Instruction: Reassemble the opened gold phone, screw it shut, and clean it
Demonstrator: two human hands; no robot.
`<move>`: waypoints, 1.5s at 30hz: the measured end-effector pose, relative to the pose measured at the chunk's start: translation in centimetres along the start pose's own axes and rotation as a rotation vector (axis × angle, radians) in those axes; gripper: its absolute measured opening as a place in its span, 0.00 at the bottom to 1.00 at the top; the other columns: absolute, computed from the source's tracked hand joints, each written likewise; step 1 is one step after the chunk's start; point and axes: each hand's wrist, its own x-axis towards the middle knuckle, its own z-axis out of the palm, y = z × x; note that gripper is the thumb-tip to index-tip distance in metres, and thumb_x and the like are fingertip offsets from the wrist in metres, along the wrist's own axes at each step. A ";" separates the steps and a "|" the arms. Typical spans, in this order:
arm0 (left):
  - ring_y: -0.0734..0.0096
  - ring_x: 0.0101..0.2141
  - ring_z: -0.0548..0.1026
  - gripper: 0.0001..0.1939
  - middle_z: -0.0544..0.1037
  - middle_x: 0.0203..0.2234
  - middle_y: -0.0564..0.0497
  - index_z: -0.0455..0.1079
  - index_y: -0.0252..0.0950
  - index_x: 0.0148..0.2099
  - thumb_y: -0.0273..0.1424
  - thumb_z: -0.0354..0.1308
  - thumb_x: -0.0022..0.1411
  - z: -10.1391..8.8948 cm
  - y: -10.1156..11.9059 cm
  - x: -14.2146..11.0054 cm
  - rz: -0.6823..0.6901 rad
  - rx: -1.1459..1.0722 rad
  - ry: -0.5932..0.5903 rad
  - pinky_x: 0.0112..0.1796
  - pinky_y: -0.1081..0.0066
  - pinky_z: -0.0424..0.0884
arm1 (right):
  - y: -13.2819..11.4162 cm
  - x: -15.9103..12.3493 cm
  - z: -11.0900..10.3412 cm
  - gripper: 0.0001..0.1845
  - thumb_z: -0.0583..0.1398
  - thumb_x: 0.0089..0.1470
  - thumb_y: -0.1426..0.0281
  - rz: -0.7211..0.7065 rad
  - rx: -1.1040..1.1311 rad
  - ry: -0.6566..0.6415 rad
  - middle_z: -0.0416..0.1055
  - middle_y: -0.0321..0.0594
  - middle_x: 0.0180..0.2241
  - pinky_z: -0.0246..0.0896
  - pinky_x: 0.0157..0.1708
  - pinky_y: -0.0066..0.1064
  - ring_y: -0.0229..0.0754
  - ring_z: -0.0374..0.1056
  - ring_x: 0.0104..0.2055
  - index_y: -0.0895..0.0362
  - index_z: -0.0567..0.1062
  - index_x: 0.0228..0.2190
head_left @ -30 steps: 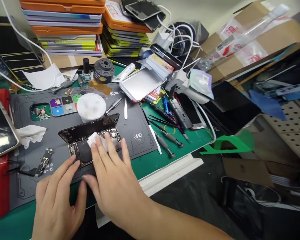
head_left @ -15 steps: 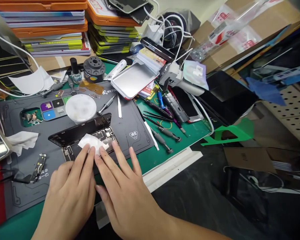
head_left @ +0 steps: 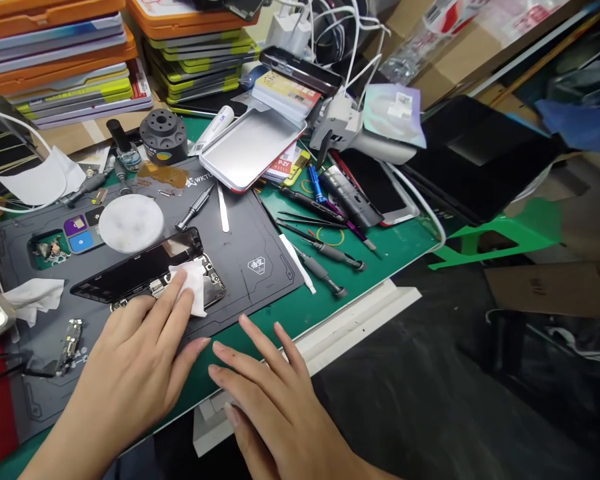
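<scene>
An opened smartphone lies on the dark grey repair mat, its screen tilted up along the far side and its inner parts bared. My left hand has its fingertips on a white wipe, pressed against the phone's inside. Part of the phone is hidden under those fingers. Nearer the table's front edge, my right hand hovers with fingers spread and nothing in them, apart from the phone. A small circuit board part rests on the mat to the left.
Behind the phone sits a round white dish. Screwdrivers and tweezers lie to the right, near a white tray. Stacked orange and yellow cases stand at the back. Another crumpled wipe is at left.
My right hand has come off the wipe and drawn back toward the table edge. The wipe, under my left hand, has shifted right across the phone. The camera view has turned slightly.
</scene>
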 end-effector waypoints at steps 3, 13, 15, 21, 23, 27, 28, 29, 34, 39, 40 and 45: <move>0.48 0.42 0.72 0.33 0.70 0.70 0.38 0.61 0.23 0.74 0.39 0.55 0.77 -0.1 0.3 -0.1 -0.017 0.043 -0.017 0.44 0.52 0.69 | 0.1 -0.3 -0.2 0.23 0.60 0.65 0.76 0.012 0.020 -0.014 0.73 0.30 0.66 0.31 0.79 0.44 0.48 0.50 0.79 0.54 0.75 0.59; 0.46 0.46 0.74 0.32 0.64 0.73 0.36 0.62 0.20 0.73 0.38 0.55 0.77 -0.5 1.0 -1.0 -0.010 0.009 -0.035 0.47 0.51 0.68 | 1.2 -0.6 -0.1 0.23 0.60 0.65 0.77 0.006 0.059 -0.018 0.73 0.31 0.66 0.30 0.79 0.43 0.48 0.50 0.79 0.55 0.74 0.59; 0.47 0.46 0.74 0.33 0.63 0.74 0.38 0.60 0.21 0.75 0.38 0.55 0.77 -0.5 0.7 -1.2 -0.004 -0.008 -0.045 0.48 0.52 0.68 | 1.2 -0.6 -0.1 0.23 0.60 0.65 0.77 0.006 0.071 -0.015 0.73 0.31 0.66 0.31 0.79 0.44 0.48 0.50 0.79 0.55 0.74 0.59; 0.52 0.45 0.72 0.34 0.61 0.75 0.48 0.57 0.27 0.77 0.40 0.54 0.78 -0.9 0.0 -1.2 0.114 -0.069 -0.100 0.48 0.54 0.67 | 1.3 -0.7 -0.1 0.23 0.60 0.64 0.78 0.023 0.070 -0.013 0.74 0.32 0.65 0.33 0.79 0.43 0.48 0.53 0.78 0.55 0.75 0.59; 0.53 0.44 0.71 0.33 0.61 0.75 0.50 0.58 0.27 0.77 0.39 0.54 0.78 -1.0 -0.2 -0.9 0.168 -0.075 -0.097 0.47 0.54 0.67 | 1.4 -0.6 0.0 0.23 0.60 0.64 0.78 0.021 0.066 -0.019 0.74 0.32 0.65 0.34 0.79 0.43 0.48 0.53 0.78 0.56 0.75 0.59; 0.53 0.44 0.71 0.31 0.61 0.75 0.50 0.60 0.29 0.76 0.39 0.51 0.79 -0.8 -1.2 -0.2 0.212 -0.067 -0.102 0.47 0.55 0.67 | 1.5 -0.5 0.1 0.23 0.60 0.64 0.78 0.025 0.068 -0.017 0.74 0.31 0.65 0.35 0.79 0.43 0.47 0.53 0.77 0.55 0.75 0.58; 0.53 0.45 0.72 0.30 0.62 0.75 0.49 0.60 0.30 0.76 0.39 0.50 0.80 -0.7 -1.4 0.0 0.221 -0.066 -0.101 0.48 0.55 0.68 | 1.5 -0.5 0.1 0.23 0.60 0.64 0.78 0.028 0.068 -0.017 0.74 0.31 0.65 0.35 0.79 0.42 0.47 0.53 0.77 0.55 0.75 0.59; 0.53 0.46 0.72 0.30 0.63 0.74 0.48 0.60 0.30 0.76 0.39 0.50 0.80 -0.7 -1.7 0.1 0.232 -0.067 -0.095 0.48 0.55 0.68 | 1.5 -0.5 0.1 0.23 0.60 0.65 0.78 0.029 0.069 -0.018 0.74 0.31 0.65 0.34 0.79 0.43 0.46 0.53 0.78 0.54 0.75 0.59; 0.51 0.46 0.73 0.30 0.66 0.73 0.47 0.61 0.28 0.75 0.40 0.50 0.80 -0.7 -2.8 -0.1 0.235 -0.079 -0.067 0.48 0.55 0.68 | 1.4 -0.6 0.1 0.23 0.59 0.64 0.79 0.031 0.086 -0.005 0.75 0.32 0.64 0.34 0.79 0.43 0.46 0.53 0.78 0.55 0.75 0.58; 0.50 0.47 0.71 0.31 0.67 0.72 0.44 0.64 0.26 0.73 0.41 0.50 0.79 -0.9 -2.9 0.1 0.232 -0.106 -0.086 0.49 0.54 0.68 | 1.4 -0.6 0.2 0.23 0.60 0.64 0.79 0.031 0.095 -0.010 0.75 0.32 0.64 0.35 0.78 0.43 0.46 0.53 0.78 0.55 0.75 0.59; 0.50 0.47 0.71 0.31 0.68 0.72 0.44 0.64 0.25 0.73 0.41 0.50 0.79 -0.9 -2.8 0.3 0.238 -0.113 -0.090 0.50 0.54 0.68 | 1.4 -0.6 0.3 0.23 0.60 0.64 0.79 0.031 0.100 -0.013 0.75 0.33 0.64 0.35 0.79 0.43 0.46 0.52 0.78 0.55 0.75 0.59; 0.51 0.48 0.71 0.30 0.67 0.72 0.43 0.64 0.25 0.72 0.41 0.49 0.80 -0.7 -2.6 0.5 0.242 -0.149 -0.090 0.50 0.55 0.68 | 1.3 -0.8 0.3 0.24 0.60 0.64 0.79 0.033 0.103 -0.013 0.75 0.34 0.64 0.34 0.79 0.43 0.46 0.53 0.78 0.55 0.74 0.59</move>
